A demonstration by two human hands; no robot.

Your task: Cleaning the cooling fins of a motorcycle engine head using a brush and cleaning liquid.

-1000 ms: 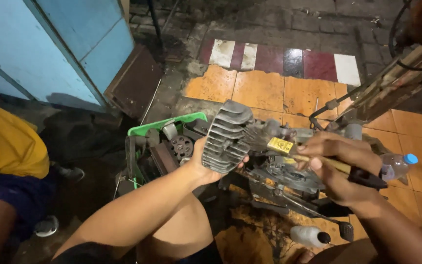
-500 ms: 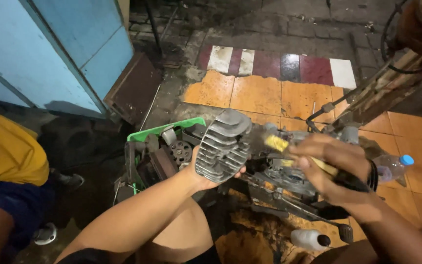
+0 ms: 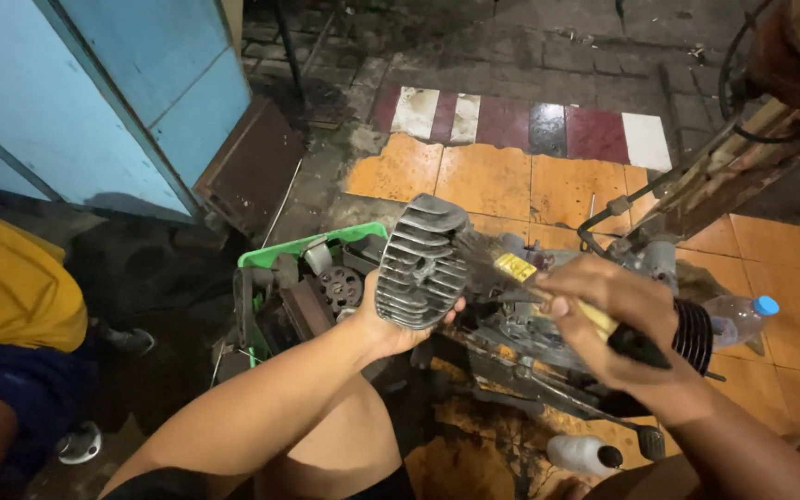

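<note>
My left hand (image 3: 391,326) grips a grey finned metal engine cylinder head (image 3: 421,263) from below, holding it upright with its fins facing me. My right hand (image 3: 615,319) is closed around a brush with a yellow and black handle (image 3: 574,307), its head pressed against the right side of the finned part. Just behind both hands sits a dirty small engine (image 3: 548,329) on a metal frame.
A green crate (image 3: 275,255) with greasy parts and a gear stands at the left of the engine. A plastic bottle with a blue cap (image 3: 738,317) lies right, a white bottle (image 3: 585,454) below. A person in yellow (image 3: 6,296) sits far left. Orange tiles lie beyond.
The finned part has turned more upright and shifted a little toward me. My right hand with the brush has moved slightly down against it.
</note>
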